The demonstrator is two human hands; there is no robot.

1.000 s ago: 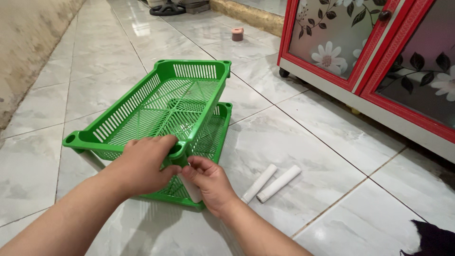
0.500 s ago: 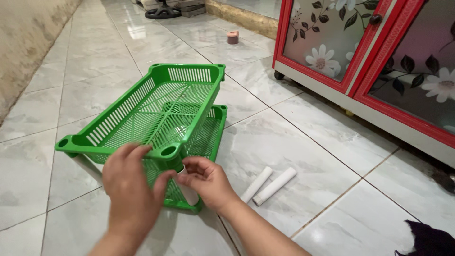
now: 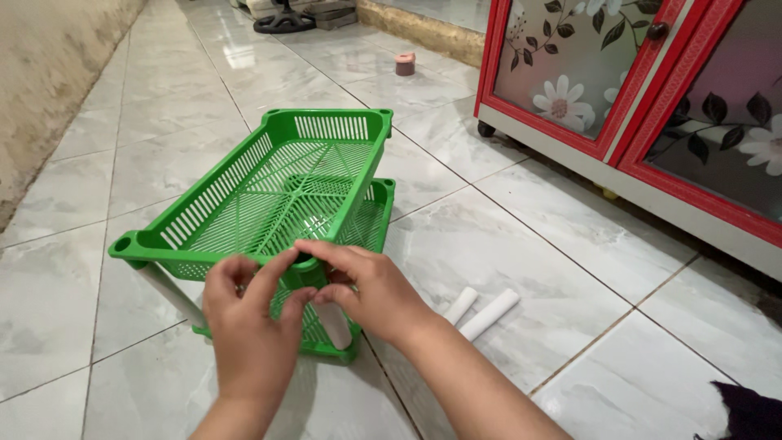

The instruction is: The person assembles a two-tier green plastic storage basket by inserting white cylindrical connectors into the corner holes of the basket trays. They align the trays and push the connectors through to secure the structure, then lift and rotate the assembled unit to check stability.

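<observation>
Near right corner socket of the upper green tray [image 3: 269, 191] hidden behind the left hand [image 3: 248, 326] and right hand [image 3: 376, 295]. White tube [image 3: 334, 324] under that corner mostly covered by fingers. Near ends of two loose white tubes [image 3: 487, 314] behind the right wrist. Cabinet [image 3: 652, 106] and dark cloth [image 3: 753, 411] cut off by the frame edge. Small pinkish object [image 3: 405, 63] too small to identify.

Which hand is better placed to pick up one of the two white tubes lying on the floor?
Probably the right hand: the white tubes lie on its side, while the left hand is farther away.
</observation>
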